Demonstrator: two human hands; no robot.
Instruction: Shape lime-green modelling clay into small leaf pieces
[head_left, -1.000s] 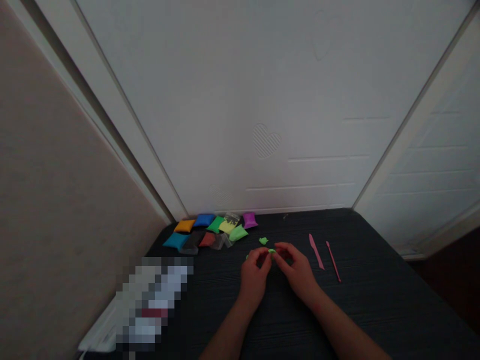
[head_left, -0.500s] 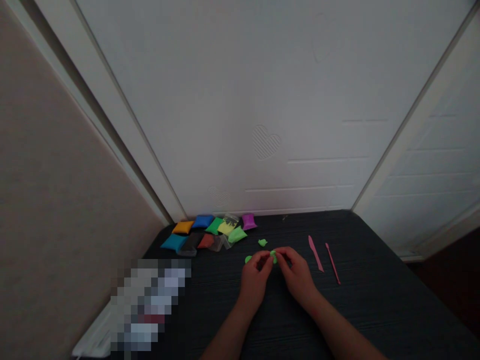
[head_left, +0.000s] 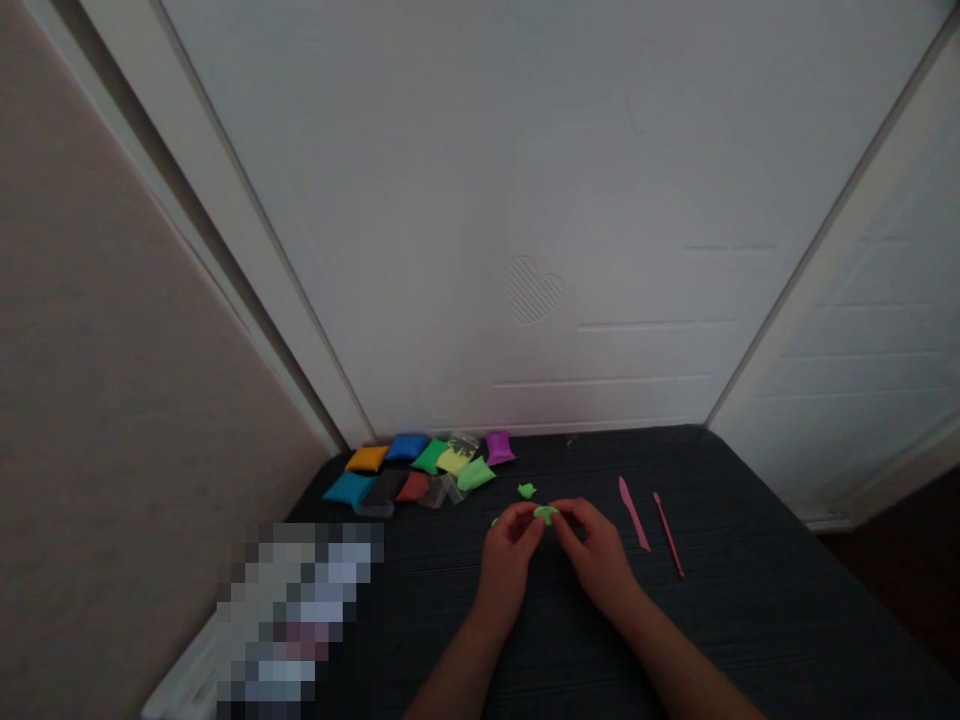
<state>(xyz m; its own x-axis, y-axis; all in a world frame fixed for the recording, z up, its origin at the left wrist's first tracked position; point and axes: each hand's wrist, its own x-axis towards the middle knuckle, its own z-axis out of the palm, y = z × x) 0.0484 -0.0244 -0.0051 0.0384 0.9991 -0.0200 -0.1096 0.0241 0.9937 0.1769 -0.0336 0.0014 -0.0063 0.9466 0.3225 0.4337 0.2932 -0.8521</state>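
- Left hand [head_left: 507,550] and right hand [head_left: 598,546] pinch a light-green clay piece [head_left: 547,514] between their fingertips.
- A small green lump [head_left: 527,491] lies just beyond.

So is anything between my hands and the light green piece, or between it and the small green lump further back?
Nothing visible between them: your left hand and right hand pinch the light green piece. Toward the small green lump, only your left fingertips seem partly in the way.

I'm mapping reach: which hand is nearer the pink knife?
Right. The right hand is just left of the pink knife; the left hand is farther left.
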